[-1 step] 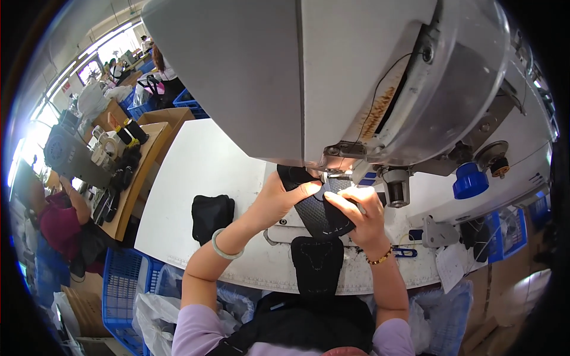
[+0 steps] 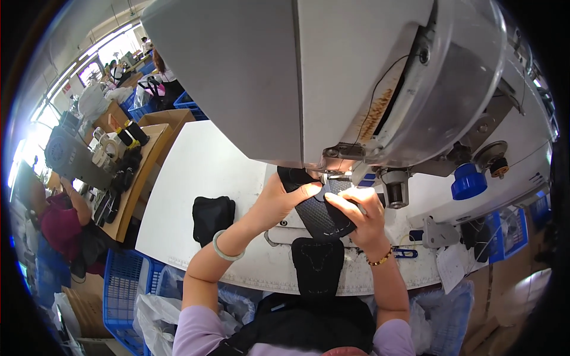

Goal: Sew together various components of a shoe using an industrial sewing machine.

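Note:
Under the head of a large grey-white sewing machine (image 2: 249,83) lies a black textured fabric piece (image 2: 320,218), its far end beside the needle area. My left hand (image 2: 276,199) pinches its left side, thumb stretched toward the needle area. From the right, my right hand (image 2: 367,215) grips the same piece, thumb and forefinger close to my left thumb. Between the thumb tips shows a small grey-blue strip (image 2: 323,192); its far end is hidden. A second black fabric piece (image 2: 317,266) with a light stitched outline lies at the table's near edge.
A stack of black pieces (image 2: 213,218) sits left on the white table (image 2: 172,202). Small blue snips (image 2: 405,253) lie right of my wrist. A blue knob (image 2: 468,181) juts from the machine. Blue crates (image 2: 122,291) stand below left; another person's arm (image 2: 77,199) shows far left.

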Demonstrator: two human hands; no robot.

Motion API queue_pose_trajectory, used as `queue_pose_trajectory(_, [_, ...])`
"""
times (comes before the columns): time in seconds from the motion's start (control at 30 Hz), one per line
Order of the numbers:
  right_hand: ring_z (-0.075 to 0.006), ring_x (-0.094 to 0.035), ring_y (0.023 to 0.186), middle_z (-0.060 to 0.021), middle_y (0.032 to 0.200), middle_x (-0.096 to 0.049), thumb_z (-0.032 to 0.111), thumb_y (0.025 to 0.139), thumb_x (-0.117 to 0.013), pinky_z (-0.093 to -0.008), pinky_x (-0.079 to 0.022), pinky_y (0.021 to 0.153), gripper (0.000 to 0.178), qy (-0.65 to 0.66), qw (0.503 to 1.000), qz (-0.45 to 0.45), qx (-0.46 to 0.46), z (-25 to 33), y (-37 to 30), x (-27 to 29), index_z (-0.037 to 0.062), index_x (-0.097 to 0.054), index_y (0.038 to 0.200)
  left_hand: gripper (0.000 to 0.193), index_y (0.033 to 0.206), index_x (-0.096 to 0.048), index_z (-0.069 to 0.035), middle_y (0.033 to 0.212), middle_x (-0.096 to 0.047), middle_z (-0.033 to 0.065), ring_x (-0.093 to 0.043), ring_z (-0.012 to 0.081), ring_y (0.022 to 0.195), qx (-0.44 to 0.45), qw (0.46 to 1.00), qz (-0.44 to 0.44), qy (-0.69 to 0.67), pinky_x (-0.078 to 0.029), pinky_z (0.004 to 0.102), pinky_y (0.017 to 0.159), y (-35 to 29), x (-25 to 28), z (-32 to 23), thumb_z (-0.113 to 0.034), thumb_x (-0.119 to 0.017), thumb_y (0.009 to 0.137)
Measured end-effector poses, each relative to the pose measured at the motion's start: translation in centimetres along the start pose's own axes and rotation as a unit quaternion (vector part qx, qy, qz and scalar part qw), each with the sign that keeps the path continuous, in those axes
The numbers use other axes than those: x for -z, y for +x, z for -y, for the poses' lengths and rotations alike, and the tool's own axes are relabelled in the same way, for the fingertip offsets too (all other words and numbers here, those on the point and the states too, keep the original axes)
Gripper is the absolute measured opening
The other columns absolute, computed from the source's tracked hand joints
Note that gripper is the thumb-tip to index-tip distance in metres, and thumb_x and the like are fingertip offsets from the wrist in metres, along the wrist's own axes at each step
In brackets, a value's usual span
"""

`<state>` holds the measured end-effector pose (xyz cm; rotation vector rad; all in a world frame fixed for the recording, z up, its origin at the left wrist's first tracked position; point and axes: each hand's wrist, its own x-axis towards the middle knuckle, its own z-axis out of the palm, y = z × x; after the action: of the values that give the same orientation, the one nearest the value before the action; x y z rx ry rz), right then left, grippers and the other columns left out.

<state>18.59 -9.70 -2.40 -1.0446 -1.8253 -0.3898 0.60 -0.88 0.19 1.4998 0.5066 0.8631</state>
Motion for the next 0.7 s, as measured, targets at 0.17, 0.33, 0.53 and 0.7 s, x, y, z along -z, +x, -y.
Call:
queue_pose_trajectory(0.17, [-0.0231,-0.052,0.091,-0.0015,0.099,-0.053,0.005,0.056,-0.069,-0.0365,-0.045,0.077,0.062,0.019,0.999,0.021,-0.032,-0.1,-1.1,-0.4,0.0216,-0.064,0.116,0.019,0.090,-0.059,0.000,0.084,-0.059,0.0011,-0.053,0.0090,0.079,0.028,1.000,-0.001,0.011,-0.043,0.0252,0.072,0.0,0.0,-0.4,-0.017,-0.064,0.084])
queue_pose_trajectory(0.33, [-0.0227,-0.052,0.095,-0.0009,0.101,-0.053,0.004,0.057,-0.067,-0.0374,-0.044,0.078,0.063,0.029,0.998,0.025,-0.043,0.0,-1.4,-0.5,0.0215,-0.063,0.117,0.017,0.090,-0.060,0.000,0.085,-0.059,0.0009,-0.052,0.0087,0.082,0.019,1.000,0.000,-0.007,-0.043,0.0251,0.074,0.1,0.0,-0.2,-0.016,-0.063,0.084])
queue_pose_trajectory(0.53, [-0.0215,-0.056,0.088,-0.0001,0.102,-0.057,0.004,0.054,-0.065,-0.0388,-0.045,0.077,0.058,-0.023,0.999,0.029,-0.037,1.1,-0.3,-0.2,0.0163,-0.065,0.111,0.015,0.094,-0.060,-0.001,0.089,-0.060,0.0027,-0.054,0.0098,0.083,0.023,0.999,0.028,-0.015,-0.044,0.0257,0.076,0.7,0.7,-0.4,-0.012,-0.063,0.084])
queue_pose_trajectory(0.7, [-0.0203,-0.053,0.083,-0.0021,0.098,-0.055,0.006,0.063,-0.061,-0.0332,-0.040,0.072,0.044,-0.083,0.996,0.025,-0.021,1.4,0.4,-0.5,0.0125,-0.068,0.106,0.014,0.100,-0.060,0.000,0.096,-0.060,0.0028,-0.056,0.0108,0.087,0.061,0.988,-0.010,-0.143,-0.045,0.0260,0.080,1.3,0.4,0.0,-0.004,-0.060,0.087])
